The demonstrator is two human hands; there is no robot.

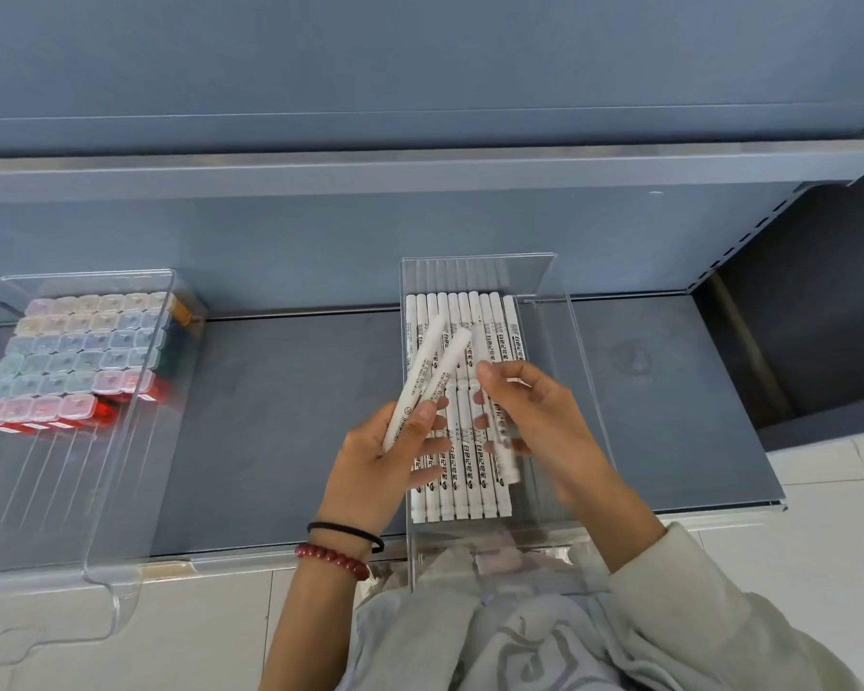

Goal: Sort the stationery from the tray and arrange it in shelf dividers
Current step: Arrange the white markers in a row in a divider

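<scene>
The left hand pinches two slim white plastic marker pens near their lower ends, their caps fanning up and away from the grip, over the clear acrylic shelf divider. The right hand closes on one more white pen, apparently by its mid-barrel, though motion blur obscures it. Light, stiff and smooth, these pens could slip or swing when held low; mid-barrel is surer.

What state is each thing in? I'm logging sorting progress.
Left hand: gripping two white marker pens.
Right hand: holding one white pen.
Clear plastic divider bin: partly filled with pen rows.
Left clear bin: holding small coloured boxes.
</scene>
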